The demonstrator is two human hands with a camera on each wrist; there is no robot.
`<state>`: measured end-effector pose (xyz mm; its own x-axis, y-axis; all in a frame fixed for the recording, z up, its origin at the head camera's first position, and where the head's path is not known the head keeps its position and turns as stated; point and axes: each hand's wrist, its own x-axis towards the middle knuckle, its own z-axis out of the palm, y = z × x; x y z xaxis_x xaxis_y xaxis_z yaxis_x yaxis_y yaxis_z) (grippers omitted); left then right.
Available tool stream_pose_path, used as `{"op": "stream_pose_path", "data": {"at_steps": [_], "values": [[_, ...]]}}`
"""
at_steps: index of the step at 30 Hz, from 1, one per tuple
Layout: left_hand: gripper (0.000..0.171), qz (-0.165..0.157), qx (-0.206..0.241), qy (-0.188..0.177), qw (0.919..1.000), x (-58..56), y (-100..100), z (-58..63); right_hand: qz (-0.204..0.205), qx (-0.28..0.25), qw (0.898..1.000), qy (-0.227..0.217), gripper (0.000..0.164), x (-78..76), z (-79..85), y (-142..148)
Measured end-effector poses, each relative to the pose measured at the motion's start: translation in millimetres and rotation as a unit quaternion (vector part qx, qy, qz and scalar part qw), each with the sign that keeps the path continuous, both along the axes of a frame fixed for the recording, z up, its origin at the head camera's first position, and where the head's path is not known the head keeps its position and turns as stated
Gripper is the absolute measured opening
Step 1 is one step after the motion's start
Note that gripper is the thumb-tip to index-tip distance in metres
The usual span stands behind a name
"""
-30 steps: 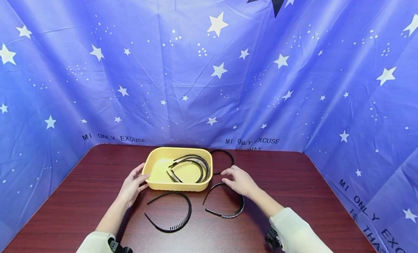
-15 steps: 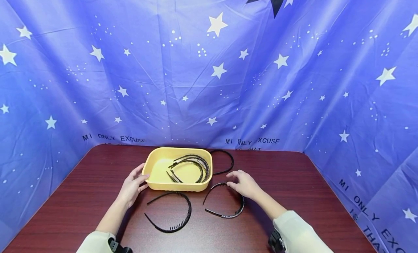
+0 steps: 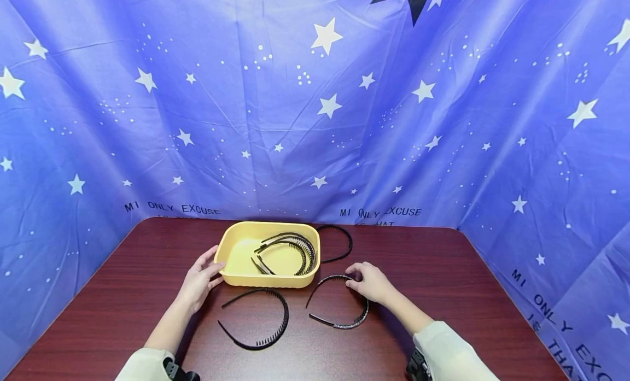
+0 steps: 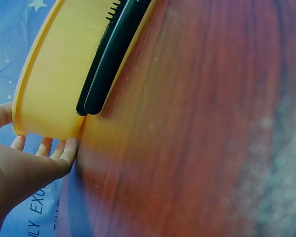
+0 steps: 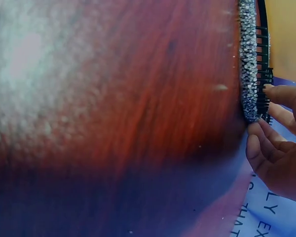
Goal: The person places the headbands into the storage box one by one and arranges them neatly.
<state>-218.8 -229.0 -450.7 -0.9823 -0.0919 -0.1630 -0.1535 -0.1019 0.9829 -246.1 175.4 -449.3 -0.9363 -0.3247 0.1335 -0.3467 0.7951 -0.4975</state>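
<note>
A yellow plastic basket (image 3: 269,281) has its left end in my left hand (image 3: 197,282), thumb at the rim and fingers around the outside. Several dark headbands (image 3: 306,255) lie nested toward its right side. My right hand (image 3: 371,282) is at the back of a black headband with silver glitter (image 3: 350,326) that lies on the table. In the right wrist view its loosely curved thumb and fingers (image 5: 254,148) are on either side of the glitter band (image 5: 248,59), right at its teeth. A plain black headband (image 3: 284,321) lies in front of the basket.
Another black headband (image 3: 350,241) lies behind the basket's right side, partly hidden by it. Everything stands on a dark red wooden table (image 3: 433,271). A blue curtain with white stars (image 3: 275,107) hangs along the table's back and sides.
My right hand has drawn back from beside the basket toward the right and nearer me, over the glitter headband. The left hand, the basket and the headbands have stayed put.
</note>
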Motion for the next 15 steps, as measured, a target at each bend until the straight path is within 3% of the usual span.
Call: {"op": "stream_pose_path", "data": {"at_steps": [15], "values": [[0.065,0.0,0.004,-0.001,1.0,-0.3,0.1,-0.1,0.001,-0.011,1.0,0.006,0.012,0.8,-7.1,2.4]]}}
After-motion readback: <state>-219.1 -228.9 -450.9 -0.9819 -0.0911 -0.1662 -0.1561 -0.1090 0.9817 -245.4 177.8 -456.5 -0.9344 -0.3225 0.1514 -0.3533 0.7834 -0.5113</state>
